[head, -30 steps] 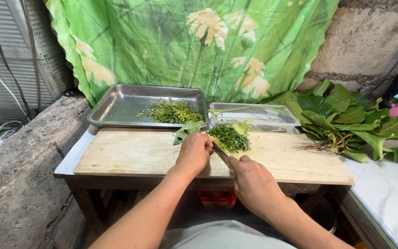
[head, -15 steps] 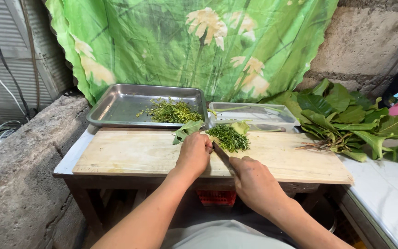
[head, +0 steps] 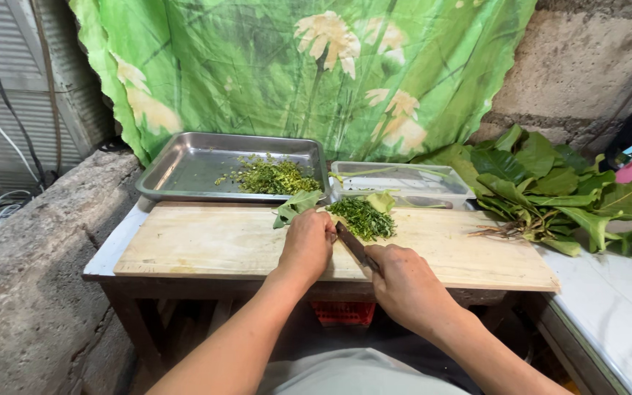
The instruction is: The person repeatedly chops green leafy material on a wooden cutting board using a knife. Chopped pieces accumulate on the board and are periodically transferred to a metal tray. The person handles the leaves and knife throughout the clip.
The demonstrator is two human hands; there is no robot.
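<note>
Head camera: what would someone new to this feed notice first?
First, the two hands at the middle of the wooden cutting board: the right hand grips a knife beside a pile of chopped greens, and the left hand presses down a bundle of leaves. Behind the board a metal tray holds more chopped greens, and whole leaves are heaped at right.

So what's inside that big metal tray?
The metal tray holds a pile of chopped green leaves near its right side. The tray floor under that pile is covered, so anything beneath cannot be seen.
</note>
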